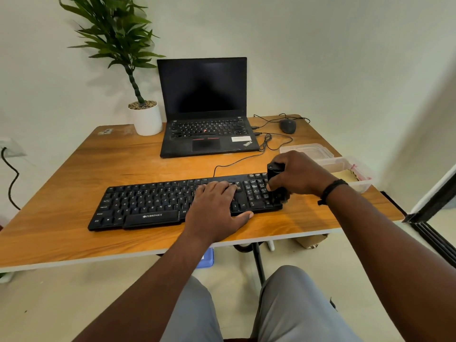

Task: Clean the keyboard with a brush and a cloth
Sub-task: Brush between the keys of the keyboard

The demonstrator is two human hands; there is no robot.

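Observation:
A black keyboard (148,206) lies near the front edge of the wooden table (74,188). My left hand (217,208) rests flat on its right-middle keys, fingers spread, thumb on the front edge. My right hand (298,174) grips a black brush (275,174) upright over the number pad at the keyboard's right end, bristles down on the keys. A yellowish cloth (345,175) lies in a clear plastic container (362,183) at the right edge of the table.
An open black laptop (204,107) stands behind the keyboard, with a mouse (287,125) and cables to its right. A potted plant (145,119) stands at the back left. A clear lid (306,149) lies behind the container.

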